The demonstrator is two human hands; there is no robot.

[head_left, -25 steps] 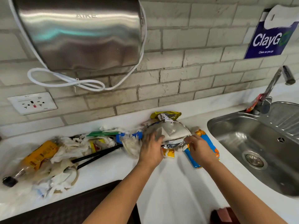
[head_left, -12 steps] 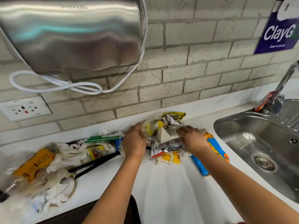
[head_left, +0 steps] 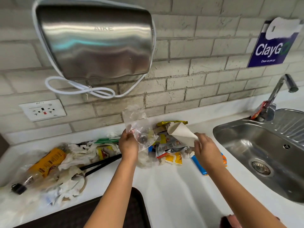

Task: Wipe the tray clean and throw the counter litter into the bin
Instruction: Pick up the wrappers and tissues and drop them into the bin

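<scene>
Gripping clear plastic bag (head_left: 139, 127) upright, left hand (head_left: 128, 143); right hand (head_left: 206, 148) pinches white paper cone (head_left: 182, 133), tip toward right hand.

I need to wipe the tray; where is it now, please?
In the head view the dark tray lies at the bottom edge, on the white counter, under the left forearm.

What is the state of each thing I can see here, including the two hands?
left hand: grips the clear plastic bag, lifted.
clear plastic bag: crumpled, raised above the counter.
right hand: pinches the white paper.
white paper: curled, lifted at one edge.
wrappers: piled on the counter.
bottle: lying on its side.
tray: at the counter edge, mostly out of view.
sink: nothing in the basin.
</scene>
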